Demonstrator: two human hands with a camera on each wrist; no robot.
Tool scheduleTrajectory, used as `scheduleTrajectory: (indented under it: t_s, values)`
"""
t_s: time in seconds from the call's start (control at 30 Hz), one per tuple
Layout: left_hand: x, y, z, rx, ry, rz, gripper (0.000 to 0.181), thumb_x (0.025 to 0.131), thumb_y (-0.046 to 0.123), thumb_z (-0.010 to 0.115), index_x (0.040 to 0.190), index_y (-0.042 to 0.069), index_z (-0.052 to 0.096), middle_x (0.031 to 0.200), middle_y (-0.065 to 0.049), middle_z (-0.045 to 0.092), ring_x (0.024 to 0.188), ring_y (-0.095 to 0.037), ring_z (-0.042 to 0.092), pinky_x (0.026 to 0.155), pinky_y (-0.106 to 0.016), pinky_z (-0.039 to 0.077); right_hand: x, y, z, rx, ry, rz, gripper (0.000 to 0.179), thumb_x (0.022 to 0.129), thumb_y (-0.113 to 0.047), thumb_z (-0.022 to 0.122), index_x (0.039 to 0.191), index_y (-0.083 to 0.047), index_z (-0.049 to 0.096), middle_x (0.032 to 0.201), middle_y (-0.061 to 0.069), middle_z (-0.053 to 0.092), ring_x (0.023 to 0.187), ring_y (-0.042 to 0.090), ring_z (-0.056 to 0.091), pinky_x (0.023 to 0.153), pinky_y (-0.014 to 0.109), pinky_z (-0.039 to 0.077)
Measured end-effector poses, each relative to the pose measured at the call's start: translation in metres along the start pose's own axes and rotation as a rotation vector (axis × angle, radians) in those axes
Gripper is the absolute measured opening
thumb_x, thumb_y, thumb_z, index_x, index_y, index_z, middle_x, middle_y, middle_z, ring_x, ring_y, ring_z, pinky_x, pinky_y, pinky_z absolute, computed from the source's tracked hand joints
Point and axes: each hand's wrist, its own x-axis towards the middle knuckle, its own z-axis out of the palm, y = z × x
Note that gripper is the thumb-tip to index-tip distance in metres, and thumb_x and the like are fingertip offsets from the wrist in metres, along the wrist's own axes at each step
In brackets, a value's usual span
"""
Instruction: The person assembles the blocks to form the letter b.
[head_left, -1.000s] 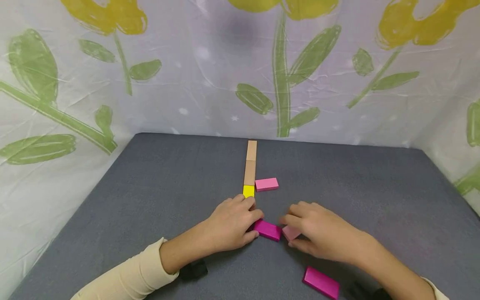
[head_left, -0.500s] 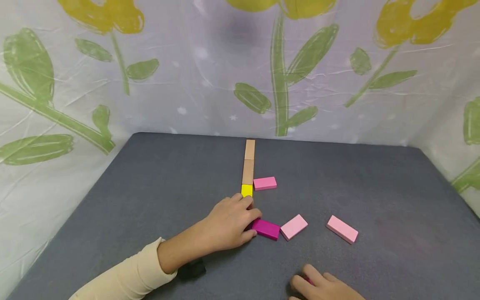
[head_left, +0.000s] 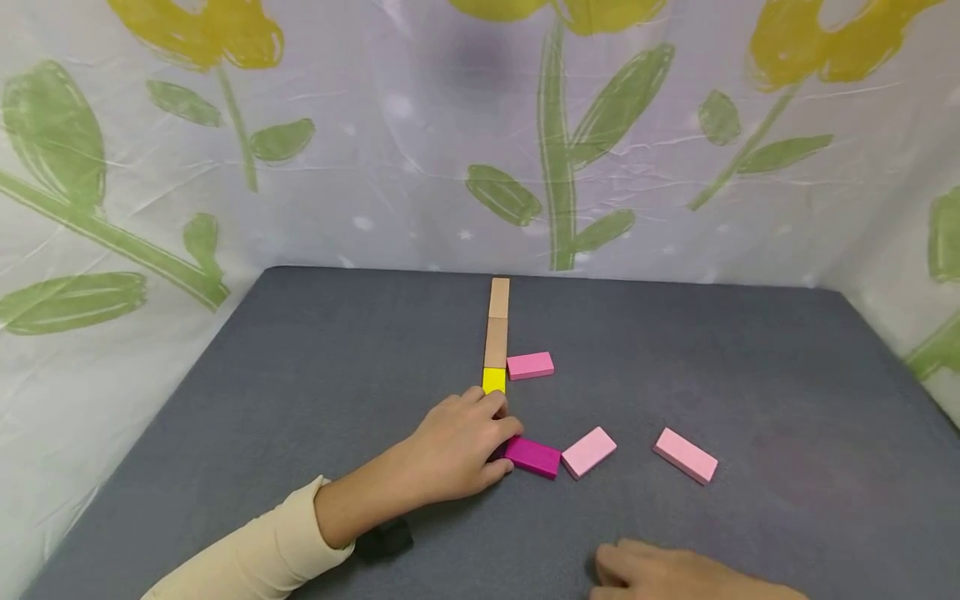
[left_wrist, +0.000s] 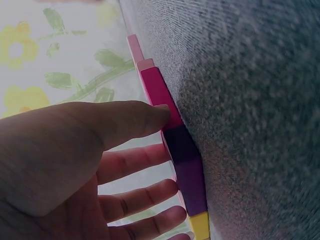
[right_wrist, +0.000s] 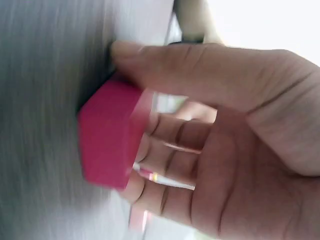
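Observation:
My left hand [head_left: 461, 446] rests along a row of blocks. Its thumb touches a magenta block [head_left: 532, 457], and its fingers lie straight against the side of the row. In the left wrist view, a dark purple block [left_wrist: 181, 142] and a purple block [left_wrist: 192, 182] continue the row to a yellow block [left_wrist: 199, 226]. At the front edge of the head view, my right hand [head_left: 663, 575] hides what it holds. The right wrist view shows a second magenta block [right_wrist: 110, 135] gripped between its thumb and fingers, close to the dark surface.
Two tan blocks, one far [head_left: 499, 297] and one nearer [head_left: 496, 342], extend the row beyond the yellow block. A pink block [head_left: 530, 365] branches off rightwards. One pale pink block [head_left: 589, 452] adjoins the magenta one; another pale pink block [head_left: 686, 456] lies apart. A flowered curtain [head_left: 420, 167] stands behind.
My right hand has left the pale pink block beside the magenta one, come back towards the front edge and taken hold of the loose magenta block. The left hand has stayed put.

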Motion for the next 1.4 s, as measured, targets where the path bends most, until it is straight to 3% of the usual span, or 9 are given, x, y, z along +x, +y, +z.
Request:
scheduleTrajectory:
  t_s: [0.1, 0.17, 0.3, 0.4, 0.67, 0.9, 1.07, 1.3, 1.4]
  values:
    - [0.001, 0.0, 0.0, 0.004, -0.006, 0.004, 0.03, 0.089, 0.036, 0.075, 0.113, 0.018, 0.074, 0.101, -0.001, 0.059, 0.092, -0.018, 0.051, 0.071, -0.032, 0.047, -0.009, 0.001, -0.036, -0.015, 0.076, 0.077, 0.034, 0.076, -0.01, 0.08, 0.092, -0.029, 0.057, 0.085, -0.02, 0.039, 0.076, -0.008, 0.039, 0.063, 0.006, 0.03]
    - [0.001, -0.001, 0.001, 0.004, -0.008, 0.009, 0.03, 0.089, 0.036, 0.074, 0.113, 0.018, 0.074, 0.102, -0.001, 0.059, 0.092, -0.018, 0.051, 0.071, -0.032, 0.047, -0.016, 0.005, -0.052, 0.024, 0.082, 0.233, 0.045, 0.067, -0.001, 0.081, 0.093, -0.028, 0.056, 0.087, -0.021, 0.042, 0.079, -0.005, 0.044, 0.064, 0.011, 0.038]
    - [0.0, -0.002, 0.002, 0.002, -0.006, 0.003, 0.03, 0.089, 0.036, 0.075, 0.113, 0.018, 0.074, 0.102, -0.001, 0.059, 0.091, -0.018, 0.051, 0.071, -0.031, 0.047, -0.03, 0.022, -0.068, -0.086, 0.06, 0.514, 0.054, 0.061, 0.001, 0.09, 0.102, -0.022, 0.063, 0.098, -0.014, 0.059, 0.086, 0.008, 0.056, 0.069, 0.033, 0.053]
    - [0.0, -0.003, 0.002, 0.0, -0.009, -0.001, 0.031, 0.089, 0.036, 0.075, 0.113, 0.017, 0.074, 0.102, -0.001, 0.058, 0.092, -0.018, 0.051, 0.07, -0.031, 0.046, -0.039, 0.039, -0.073, -0.207, 0.098, 0.605, 0.055, 0.056, 0.0, 0.094, 0.102, -0.016, 0.069, 0.098, -0.006, 0.066, 0.086, 0.017, 0.06, 0.071, 0.041, 0.054]
    - [0.0, -0.003, -0.003, -0.012, -0.029, 0.003, 0.032, 0.089, 0.037, 0.075, 0.114, 0.017, 0.073, 0.103, -0.001, 0.059, 0.092, -0.018, 0.051, 0.071, -0.03, 0.046, -0.051, 0.071, -0.084, -0.196, 0.183, 0.66, 0.044, 0.065, 0.01, 0.085, 0.099, -0.015, 0.075, 0.099, -0.001, 0.067, 0.077, 0.015, 0.06, 0.063, 0.035, 0.053]
    - [0.006, -0.016, -0.019, -0.085, -0.035, -0.05, 0.034, 0.089, 0.035, 0.074, 0.119, 0.018, 0.072, 0.112, -0.003, 0.063, 0.094, -0.019, 0.054, 0.074, -0.033, 0.049, -0.04, 0.088, -0.088, -0.093, 0.271, 0.542, 0.045, 0.073, 0.008, 0.083, 0.115, -0.003, 0.071, 0.1, 0.002, 0.066, 0.08, 0.013, 0.058, 0.064, 0.031, 0.051]
    - [0.029, -0.037, -0.025, -0.132, -0.036, -0.118, 0.038, 0.089, 0.033, 0.073, 0.123, 0.017, 0.071, 0.114, -0.004, 0.062, 0.095, -0.021, 0.054, 0.076, -0.035, 0.048, -0.026, 0.107, -0.102, 0.062, 0.232, 0.513, 0.033, 0.079, 0.009, 0.077, 0.11, 0.0, 0.069, 0.086, -0.003, 0.062, 0.07, 0.008, 0.048, 0.058, 0.026, 0.043]
    - [0.071, -0.062, -0.018, -0.175, -0.079, -0.153, 0.031, 0.091, 0.025, 0.07, 0.12, 0.014, 0.072, 0.115, -0.007, 0.063, 0.102, -0.025, 0.056, 0.094, -0.04, 0.045, 0.007, 0.136, -0.117, 0.141, 0.206, 0.638, 0.022, 0.082, -0.013, 0.083, 0.101, -0.006, 0.075, 0.094, 0.0, 0.07, 0.082, 0.016, 0.061, 0.07, 0.037, 0.051]
    - [0.085, -0.066, -0.013, -0.171, -0.09, -0.168, 0.031, 0.09, 0.025, 0.07, 0.119, 0.014, 0.073, 0.112, -0.006, 0.063, 0.101, -0.025, 0.055, 0.093, -0.038, 0.045, 0.025, 0.146, -0.121, 0.157, 0.193, 0.665, 0.021, 0.082, -0.014, 0.083, 0.1, -0.006, 0.074, 0.095, 0.001, 0.07, 0.085, 0.019, 0.062, 0.075, 0.04, 0.052]
